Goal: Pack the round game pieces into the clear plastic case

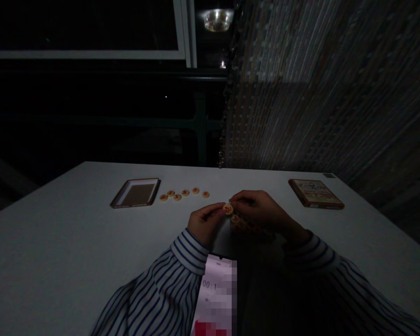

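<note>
A round xiangqi piece (227, 209) with a red character is held up between the fingertips of both hands. My left hand (203, 224) pinches it from the left, fingers closed. From the right, the closed fingertips of my right hand (261, 209) meet its upper edge. Below my right hand lies another piece (235, 218) at the edge of a shadowed group of pieces, partly hidden by the hand. To the left, several red-marked pieces (177, 197) lie face up in a loose row on the white table (73, 242).
An open shallow box (136, 192) sits at the left, beside the row. A box with a printed cover (315, 193) lies at the right. A lit phone (215, 289) showing a timer rests in front of me. Behind the table hangs a string curtain (283, 93).
</note>
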A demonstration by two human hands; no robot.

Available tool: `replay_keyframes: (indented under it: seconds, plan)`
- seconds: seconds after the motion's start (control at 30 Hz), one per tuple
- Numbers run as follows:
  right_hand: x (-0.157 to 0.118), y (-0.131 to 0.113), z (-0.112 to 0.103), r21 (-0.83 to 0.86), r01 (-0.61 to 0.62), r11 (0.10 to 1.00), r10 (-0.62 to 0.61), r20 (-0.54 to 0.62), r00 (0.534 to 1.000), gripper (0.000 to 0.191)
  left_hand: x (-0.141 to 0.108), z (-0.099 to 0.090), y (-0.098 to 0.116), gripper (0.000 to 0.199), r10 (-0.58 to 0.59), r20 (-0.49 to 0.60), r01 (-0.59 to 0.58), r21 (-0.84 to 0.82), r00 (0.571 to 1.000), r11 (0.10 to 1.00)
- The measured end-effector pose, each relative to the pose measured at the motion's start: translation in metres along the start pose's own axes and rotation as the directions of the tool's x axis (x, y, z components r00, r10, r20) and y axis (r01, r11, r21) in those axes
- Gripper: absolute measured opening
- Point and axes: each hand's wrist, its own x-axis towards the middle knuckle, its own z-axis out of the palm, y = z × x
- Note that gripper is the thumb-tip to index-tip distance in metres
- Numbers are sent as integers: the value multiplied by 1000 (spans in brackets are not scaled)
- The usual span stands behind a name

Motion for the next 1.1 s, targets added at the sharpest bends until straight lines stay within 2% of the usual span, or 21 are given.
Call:
replay_keyframes:
  seconds: [0.23, 0.57, 0.8, 1.1]
  plan:
    - [-1, 2, 1, 15, -22, 1000, 22, 36, 999, 21, 0, -1, 0, 23, 26, 37, -29, 87, 999, 996]
    - [-1, 4, 2, 25, -11, 1000, 10, 58, 998, 19, 1, -4, -1, 23, 23, 40, -27, 98, 999, 995]
    - [-1, 4, 2, 12, -6, 1000, 5, 53, 999, 18, 2, -4, -4, 24, -14, -12, 14, 63, 1000, 998]
    - [-1, 4, 3, 47, -13, 999, 12, 30, 999, 19, 2, 0, -5, 32, -76, 29, 78, -82, 997, 994]
